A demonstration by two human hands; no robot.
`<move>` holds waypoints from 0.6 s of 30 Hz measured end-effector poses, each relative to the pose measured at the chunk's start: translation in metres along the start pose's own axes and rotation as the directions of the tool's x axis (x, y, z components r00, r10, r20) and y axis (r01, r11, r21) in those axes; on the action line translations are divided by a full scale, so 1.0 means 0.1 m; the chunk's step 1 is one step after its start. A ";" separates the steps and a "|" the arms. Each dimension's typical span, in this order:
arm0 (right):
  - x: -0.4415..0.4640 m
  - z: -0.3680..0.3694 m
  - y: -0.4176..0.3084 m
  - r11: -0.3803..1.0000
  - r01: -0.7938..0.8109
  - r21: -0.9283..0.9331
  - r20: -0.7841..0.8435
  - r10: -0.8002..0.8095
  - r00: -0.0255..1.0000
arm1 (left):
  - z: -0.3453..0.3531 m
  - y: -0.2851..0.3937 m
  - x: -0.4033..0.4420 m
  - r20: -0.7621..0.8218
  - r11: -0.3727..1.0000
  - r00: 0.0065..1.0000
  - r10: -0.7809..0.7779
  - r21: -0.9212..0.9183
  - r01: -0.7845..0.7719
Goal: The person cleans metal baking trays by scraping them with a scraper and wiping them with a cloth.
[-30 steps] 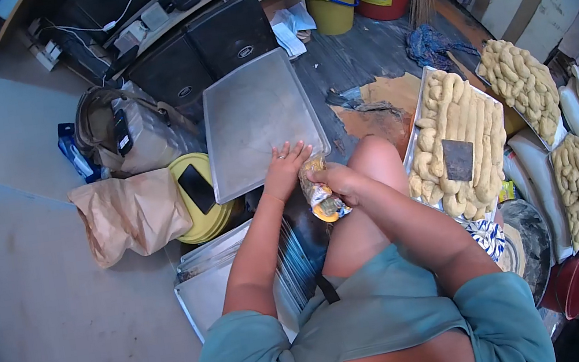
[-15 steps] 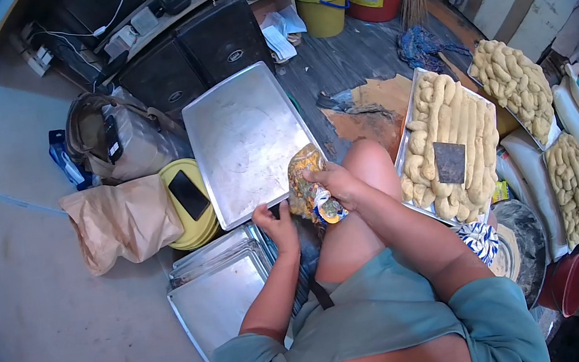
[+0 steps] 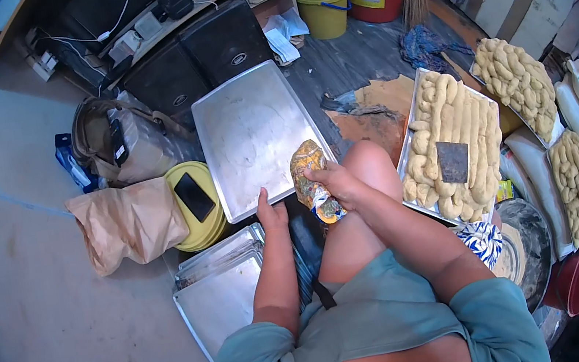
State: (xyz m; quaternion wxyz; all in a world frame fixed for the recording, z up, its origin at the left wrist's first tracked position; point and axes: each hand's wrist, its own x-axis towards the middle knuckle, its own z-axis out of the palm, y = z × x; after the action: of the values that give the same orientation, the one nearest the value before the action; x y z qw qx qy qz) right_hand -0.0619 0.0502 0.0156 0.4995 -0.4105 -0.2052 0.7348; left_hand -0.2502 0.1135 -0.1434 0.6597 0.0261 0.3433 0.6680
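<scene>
My left hand (image 3: 272, 211) is at the near edge of a large metal baking tray (image 3: 252, 127), thumb on the upper side and fingers curled below, partly hidden. My right hand (image 3: 333, 184) is closed around a crumpled yellow, brown and blue printed wrapper or cloth (image 3: 308, 159); which one I cannot tell. It hangs over the tray's near right corner, beside my bare knee. The tray's inside looks shiny, with faint marks. Below my left forearm lies a stack of smaller metal trays (image 3: 221, 302).
To the right, trays of shaped dough (image 3: 477, 147) stand near white sacks (image 3: 537, 176). A yellow bucket (image 3: 216, 228) with a phone (image 3: 194, 196) on it and a brown paper bag (image 3: 125, 222) are at the left. Black speakers (image 3: 225, 42) stand behind the tray.
My left hand has shifted its hold on the tray's near edge, thumb now pointing up over it. The tray has moved slightly right. My right hand keeps the printed item.
</scene>
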 end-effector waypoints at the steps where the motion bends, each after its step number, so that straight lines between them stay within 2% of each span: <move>1: 0.01 0.00 0.00 1.000 -0.003 -0.003 0.000 0.003 1.000 | -0.01 -0.02 -0.01 0.002 1.000 1.000 0.001 -0.005 -0.001; 5: 0.06 0.00 0.06 1.000 -0.007 -0.010 0.032 0.008 0.999 | 0.02 -0.10 0.12 0.021 0.999 0.999 0.036 -0.033 -0.035; 9: 0.09 0.05 0.10 1.000 0.016 0.014 0.062 -0.016 0.998 | 0.16 -0.12 0.46 0.123 0.996 0.992 0.013 -0.095 -0.001; 12: 0.09 0.03 0.10 1.000 0.023 0.004 0.087 -0.024 0.996 | 0.06 -0.25 1.03 0.093 0.979 0.991 -0.096 -0.171 0.111; 14: 0.10 0.03 0.07 1.000 0.012 0.001 0.072 -0.012 0.997 | 0.09 -0.29 1.16 0.114 0.981 0.988 -0.106 -0.149 0.122; 17: 0.13 0.00 0.07 1.000 0.027 0.009 0.063 -0.028 0.998 | 0.12 -0.28 0.99 0.144 0.968 0.974 -0.178 -0.154 0.199; 18: 0.15 0.00 0.08 0.999 0.034 0.012 0.066 -0.035 0.997 | 0.32 -0.19 0.66 0.028 0.980 0.988 -0.154 -0.124 0.157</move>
State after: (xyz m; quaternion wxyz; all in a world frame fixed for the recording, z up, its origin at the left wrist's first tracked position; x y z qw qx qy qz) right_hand -0.0686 0.0605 0.0043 0.5075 -0.3796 -0.2245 0.7402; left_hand -0.2269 0.1842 -0.1555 0.7134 -0.0363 0.2954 0.6344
